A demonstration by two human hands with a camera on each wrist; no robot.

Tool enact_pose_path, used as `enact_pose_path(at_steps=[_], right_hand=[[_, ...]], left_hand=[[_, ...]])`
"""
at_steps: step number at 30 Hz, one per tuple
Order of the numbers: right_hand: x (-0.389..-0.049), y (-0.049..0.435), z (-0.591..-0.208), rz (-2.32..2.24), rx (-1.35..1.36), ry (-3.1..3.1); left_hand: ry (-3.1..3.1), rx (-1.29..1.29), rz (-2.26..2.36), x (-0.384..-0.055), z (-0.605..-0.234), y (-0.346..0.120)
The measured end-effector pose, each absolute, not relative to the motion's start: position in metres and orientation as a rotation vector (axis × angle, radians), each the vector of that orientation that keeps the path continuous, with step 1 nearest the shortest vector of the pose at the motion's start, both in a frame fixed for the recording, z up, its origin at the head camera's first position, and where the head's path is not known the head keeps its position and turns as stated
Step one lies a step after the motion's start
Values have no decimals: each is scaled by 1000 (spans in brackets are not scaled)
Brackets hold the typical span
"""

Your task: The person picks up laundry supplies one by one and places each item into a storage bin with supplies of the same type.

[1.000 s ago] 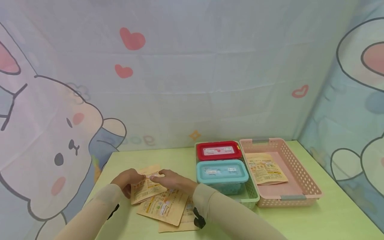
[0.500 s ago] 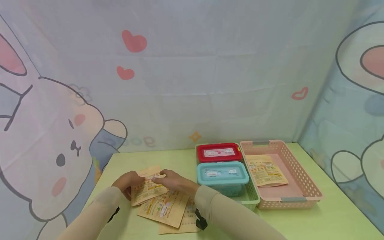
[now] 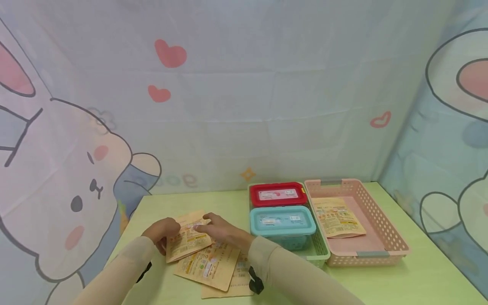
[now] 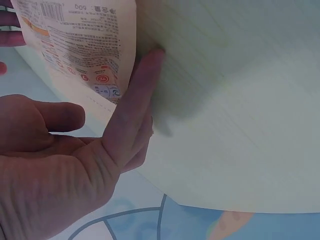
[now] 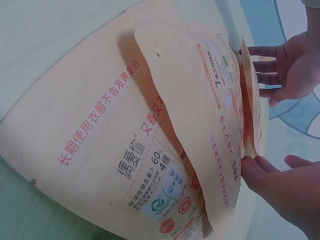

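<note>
Several tan, flat printed pouches lie overlapping on the table in the head view. My left hand [image 3: 162, 233] is at the left edge of the top pouch [image 3: 188, 240]. Its straight fingers touch the pouch's edge, and the thumb stands apart from it in the left wrist view. At the opposite edge is my right hand [image 3: 223, 231], fingertips against that same pouch and thumb raised away. Below and to the right lies a middle pouch [image 3: 209, 264], partly covering a bottom pouch [image 3: 228, 287]. In the right wrist view, the bottom pouch [image 5: 95, 135] shows red lettering.
Right of the pouches stands a green basket [image 3: 318, 256] holding a red-lidded box [image 3: 278, 194] and a blue-lidded box [image 3: 283, 221]. Beside it, a pink basket [image 3: 381, 224] contains another tan pouch [image 3: 337, 218]. A printed curtain [image 3: 244, 127] hangs behind the table [image 3: 225, 199].
Both thumbs have drawn back slightly from the middle of the top pouch, the left one leftward and the right one rightward. The pouches and baskets have stayed in place.
</note>
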State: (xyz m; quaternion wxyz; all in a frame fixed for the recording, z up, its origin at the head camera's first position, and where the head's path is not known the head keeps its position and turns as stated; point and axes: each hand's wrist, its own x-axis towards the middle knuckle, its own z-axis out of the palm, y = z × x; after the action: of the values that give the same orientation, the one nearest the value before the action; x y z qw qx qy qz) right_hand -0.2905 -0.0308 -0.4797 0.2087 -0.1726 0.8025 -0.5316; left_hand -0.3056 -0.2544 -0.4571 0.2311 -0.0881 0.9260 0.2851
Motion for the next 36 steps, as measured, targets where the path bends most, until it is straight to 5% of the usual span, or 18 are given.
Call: enact_pose_path(at_steps=[36], right_hand=[[-294, -15, -467, -1719, -374, 2322]], left_hand=[[2620, -128, 1126, -304, -443, -246]])
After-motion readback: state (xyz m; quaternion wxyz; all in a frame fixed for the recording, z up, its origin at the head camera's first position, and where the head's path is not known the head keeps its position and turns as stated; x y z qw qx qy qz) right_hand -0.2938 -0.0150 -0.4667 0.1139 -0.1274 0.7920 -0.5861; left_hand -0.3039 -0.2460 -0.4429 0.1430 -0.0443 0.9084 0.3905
